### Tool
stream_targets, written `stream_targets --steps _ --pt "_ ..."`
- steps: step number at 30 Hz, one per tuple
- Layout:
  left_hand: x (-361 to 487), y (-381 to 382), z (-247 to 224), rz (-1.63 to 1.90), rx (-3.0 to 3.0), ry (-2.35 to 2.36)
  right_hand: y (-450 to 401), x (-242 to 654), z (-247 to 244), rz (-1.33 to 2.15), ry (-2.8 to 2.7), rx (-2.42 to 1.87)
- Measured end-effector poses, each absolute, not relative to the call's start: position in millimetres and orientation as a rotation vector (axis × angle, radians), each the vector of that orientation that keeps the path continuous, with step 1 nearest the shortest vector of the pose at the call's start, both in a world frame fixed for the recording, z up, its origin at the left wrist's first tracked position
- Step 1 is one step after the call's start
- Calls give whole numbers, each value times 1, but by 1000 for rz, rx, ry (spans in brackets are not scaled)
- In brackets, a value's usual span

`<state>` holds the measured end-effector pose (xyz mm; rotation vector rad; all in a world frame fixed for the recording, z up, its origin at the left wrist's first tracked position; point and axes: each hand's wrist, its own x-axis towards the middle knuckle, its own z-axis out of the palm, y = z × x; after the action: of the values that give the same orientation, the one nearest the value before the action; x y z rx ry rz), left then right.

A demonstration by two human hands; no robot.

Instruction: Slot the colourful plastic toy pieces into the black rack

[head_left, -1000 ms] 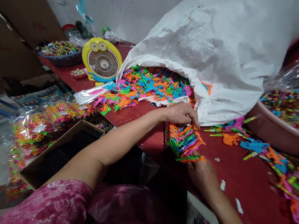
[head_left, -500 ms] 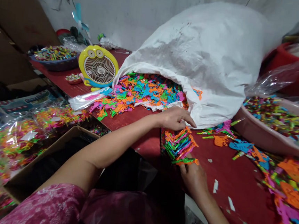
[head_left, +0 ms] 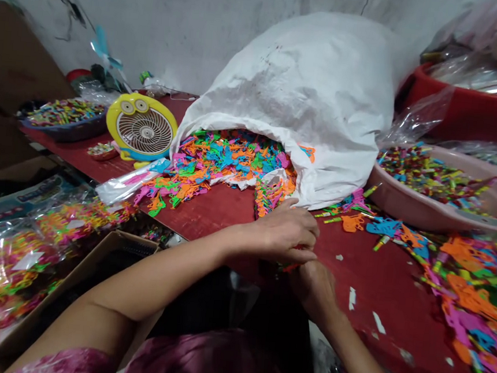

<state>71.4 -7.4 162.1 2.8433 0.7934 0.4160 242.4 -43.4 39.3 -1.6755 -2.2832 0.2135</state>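
My left hand is curled over the near end of a row of colourful plastic pieces at the table's front edge. Its fingers bend downward, and what they hold is hidden. Just below and to the right, my right hand is closed close against it, with its fingertips mostly covered. A bit of orange and green plastic shows between the hands. Behind them a large white sack lies with its mouth open, and a heap of orange, blue, green and pink pieces spills from it onto the red table.
A yellow fan stands left of the sack, near a blue basin. At right are a pink basin, a red tub and scattered pieces. Bagged pieces and a cardboard box are at lower left.
My left hand has moved down toward me and now meets my right hand, covering the near end of the row. The view has shifted slightly to the right.
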Motion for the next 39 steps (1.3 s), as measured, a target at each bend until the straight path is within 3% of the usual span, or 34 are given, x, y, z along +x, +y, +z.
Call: stream_targets --steps 17,25,39 --pt "78 -22 157 247 2957 825 -41 237 25 319 -2269 -1772" --pt "43 23 160 659 2755 1059 -42 247 15 389 -2104 -1513" --pt "41 38 137 448 2774 1152 -37 248 17 467 -1729 -1354"
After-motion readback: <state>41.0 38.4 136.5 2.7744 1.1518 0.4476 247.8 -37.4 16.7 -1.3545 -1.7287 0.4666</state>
